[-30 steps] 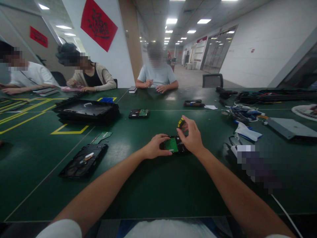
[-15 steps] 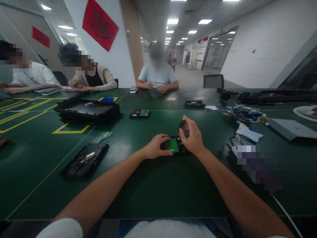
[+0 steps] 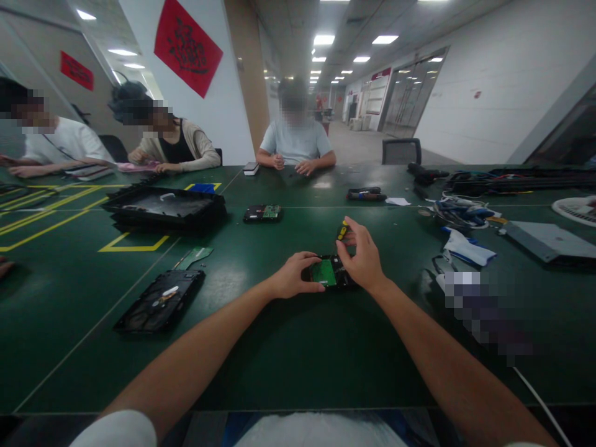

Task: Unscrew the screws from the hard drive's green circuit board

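Note:
A hard drive (image 3: 325, 272) with a green circuit board lies on the table before me, its board face up. Across its left end my left hand (image 3: 294, 274) is spread, thumb along the near edge and fingers at the far edge, gripping it. Above the drive's right part, my right hand (image 3: 362, 254) is closed around a screwdriver (image 3: 343, 230) with a black and yellow handle, held upright. The screwdriver's tip is hidden behind the hand. Another hard drive (image 3: 161, 300), with a loose green circuit board (image 3: 195, 256) beside it, lies to the left.
A third drive (image 3: 263, 213) sits farther back. Black plastic trays (image 3: 167, 208) are at the left. On the right lie a white and blue glove (image 3: 469, 247), a tangle of cables (image 3: 460, 212) and a grey metal box (image 3: 549, 241). Three people sit across the table (image 3: 298, 360).
The screwdriver handle has turned in my right hand, so more of its yellow marking shows. My left hand and the hard drive have stayed in place.

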The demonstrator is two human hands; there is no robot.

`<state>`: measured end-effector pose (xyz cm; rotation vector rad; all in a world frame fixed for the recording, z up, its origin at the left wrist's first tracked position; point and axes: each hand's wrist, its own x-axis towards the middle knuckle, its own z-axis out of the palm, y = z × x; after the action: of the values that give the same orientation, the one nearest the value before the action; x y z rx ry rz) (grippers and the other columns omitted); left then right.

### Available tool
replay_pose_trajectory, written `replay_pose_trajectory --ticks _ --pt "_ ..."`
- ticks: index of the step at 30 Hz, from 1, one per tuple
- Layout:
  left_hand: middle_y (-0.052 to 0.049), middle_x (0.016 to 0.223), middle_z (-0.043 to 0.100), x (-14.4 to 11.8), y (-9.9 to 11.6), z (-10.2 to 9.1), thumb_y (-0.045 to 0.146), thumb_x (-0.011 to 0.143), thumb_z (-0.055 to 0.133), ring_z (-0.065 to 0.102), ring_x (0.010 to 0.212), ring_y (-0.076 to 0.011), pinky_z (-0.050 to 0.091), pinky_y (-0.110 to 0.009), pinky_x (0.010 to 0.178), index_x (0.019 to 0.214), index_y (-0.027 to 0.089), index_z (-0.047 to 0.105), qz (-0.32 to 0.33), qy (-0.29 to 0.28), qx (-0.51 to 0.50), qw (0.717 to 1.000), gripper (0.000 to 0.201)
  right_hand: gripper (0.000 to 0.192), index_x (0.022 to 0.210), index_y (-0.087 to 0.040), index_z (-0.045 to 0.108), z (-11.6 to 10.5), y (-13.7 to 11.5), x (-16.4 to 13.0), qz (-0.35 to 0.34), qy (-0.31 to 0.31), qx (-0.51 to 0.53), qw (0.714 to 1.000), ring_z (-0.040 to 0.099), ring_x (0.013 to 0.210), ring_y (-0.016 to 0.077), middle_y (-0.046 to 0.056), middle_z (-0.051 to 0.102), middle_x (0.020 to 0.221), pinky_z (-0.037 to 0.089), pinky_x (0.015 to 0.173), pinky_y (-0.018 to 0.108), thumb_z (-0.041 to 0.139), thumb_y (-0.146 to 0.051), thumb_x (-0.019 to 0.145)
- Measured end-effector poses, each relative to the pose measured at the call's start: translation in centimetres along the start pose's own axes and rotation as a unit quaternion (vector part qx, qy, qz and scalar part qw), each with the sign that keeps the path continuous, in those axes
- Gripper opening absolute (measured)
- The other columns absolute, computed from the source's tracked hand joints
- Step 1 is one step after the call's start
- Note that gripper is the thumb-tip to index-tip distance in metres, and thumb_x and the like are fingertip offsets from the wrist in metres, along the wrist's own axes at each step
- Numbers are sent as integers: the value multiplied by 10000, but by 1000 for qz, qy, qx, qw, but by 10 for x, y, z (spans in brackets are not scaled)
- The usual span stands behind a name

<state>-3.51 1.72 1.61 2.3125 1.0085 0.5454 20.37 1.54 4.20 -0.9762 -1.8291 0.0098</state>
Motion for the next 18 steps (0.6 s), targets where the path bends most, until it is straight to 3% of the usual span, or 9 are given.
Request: replay_pose_trajectory --ticks 3,8,13,18 --pt "-139 1495 479 0 0 0 664 736 766 425 1400 -367 362 -536 1179 1447 238 539 0 2 0 1000 860 607 1506 -311 379 -1 0 1 -5 3 -7 1000 657 932 227 106 567 1234 634 796 439 609 -263 946" --pt "-139 1505 472 1 -3 1 681 732 760 424 1400 -373 373 -539 1168 1447 236 541 -3 1 -6 1000 871 624 1532 -296 348 -1 0 0 -7 -3 -8 1000 668 967 221 109 572 1267 607 894 449 585 -229 958" --pt "-140 1492 486 1 -4 3 677 730 764 438 1388 -368 373 -529 1168 1441 232 547 3 7 1 1000 867 607 1509 -280 378 -1 1 0 -2 9 -18 1000 657 917 221 115 565 1241 621 815 437 608 -259 947" --pt "-139 1499 481 1 -3 2 669 731 768 425 1399 -369 370 -527 1173 1446 235 541 2 7 -1 1000 866 623 1534 -295 341 0 2 0 0 1 -15 1000 662 917 225 112 574 1237 613 868 464 576 -249 958"
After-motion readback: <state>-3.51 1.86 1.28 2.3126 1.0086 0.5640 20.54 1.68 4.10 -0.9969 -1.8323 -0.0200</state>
